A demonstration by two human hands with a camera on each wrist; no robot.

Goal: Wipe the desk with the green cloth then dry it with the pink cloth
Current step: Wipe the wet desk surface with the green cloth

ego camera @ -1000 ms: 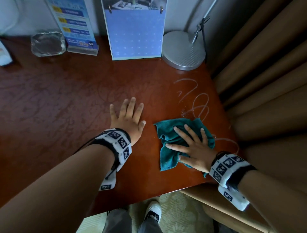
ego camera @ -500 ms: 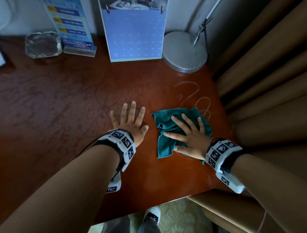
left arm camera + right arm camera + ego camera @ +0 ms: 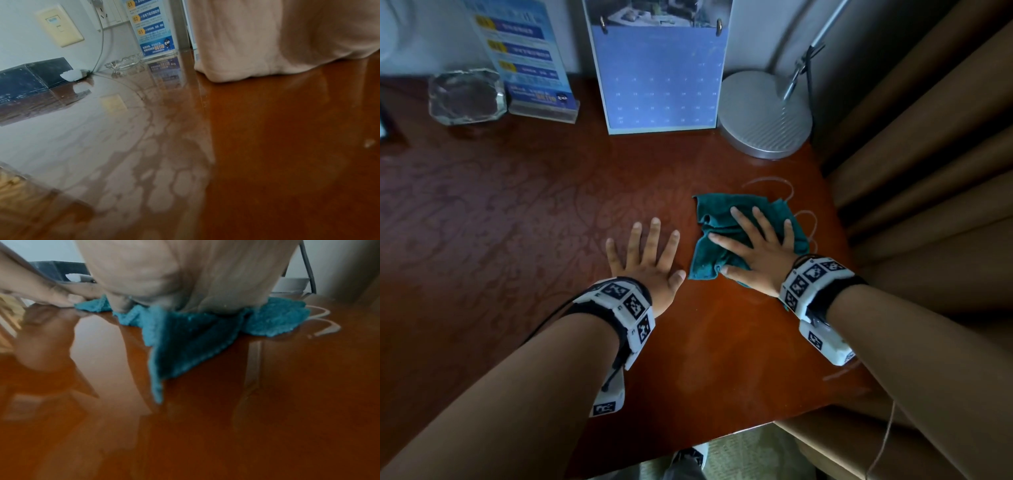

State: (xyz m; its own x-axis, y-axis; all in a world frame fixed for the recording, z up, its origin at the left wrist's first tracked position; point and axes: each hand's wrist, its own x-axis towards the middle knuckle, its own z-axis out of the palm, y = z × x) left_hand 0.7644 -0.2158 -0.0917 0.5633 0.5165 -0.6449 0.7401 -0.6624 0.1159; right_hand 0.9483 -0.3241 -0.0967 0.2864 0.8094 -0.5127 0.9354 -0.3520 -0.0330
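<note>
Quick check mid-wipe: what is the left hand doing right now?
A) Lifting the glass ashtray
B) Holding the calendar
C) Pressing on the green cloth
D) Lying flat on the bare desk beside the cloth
D: the left hand lies flat, fingers spread, on the desk; only the right hand presses the green cloth.

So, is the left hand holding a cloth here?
No: the left hand lies flat with spread fingers on the bare desk, beside the green cloth.

cloth [image 3: 722,219]: teal-green | worktop [image 3: 524,212]: reddish-brown, faint swirly pattern | calendar [image 3: 659,78]: blue grid | lamp base [image 3: 763,116]: silver, ribbed | curtain [image 3: 928,137]: tan | wristbands [image 3: 626,305]: white, black square markers (both wrists)
</note>
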